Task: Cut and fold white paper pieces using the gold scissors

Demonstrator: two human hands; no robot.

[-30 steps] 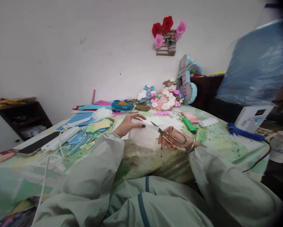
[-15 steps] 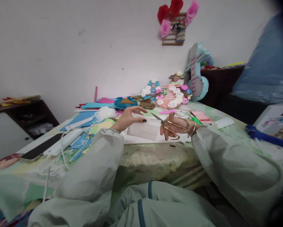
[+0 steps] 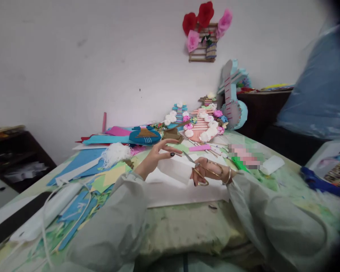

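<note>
Between my two hands is a small piece of thin white paper [image 3: 174,170], raised at a tilt above a larger white sheet [image 3: 183,197] on the table. My left hand [image 3: 155,156] has the paper's upper left part at its thumb, its fingers stretched to the right. Gold-handled scissors [image 3: 197,165] are in my right hand [image 3: 211,170], with fingers through the loops. Their grey blades point up and left, close to my left fingertips. The paper's right edge reaches my right fingers; whether they pinch it is hidden.
White yarn [image 3: 117,155] and blue paper [image 3: 79,166] lie to the left, near a white power strip [image 3: 46,213] with a cable. Handmade flower decorations [image 3: 205,124] stand at the back. A blue-handled tool [image 3: 323,183] lies on the right.
The view has shifted, showing more of the table. The paper is lifted and tilted differently, its right edge now against my right hand. The scissors' tips are nearer my left fingers.
</note>
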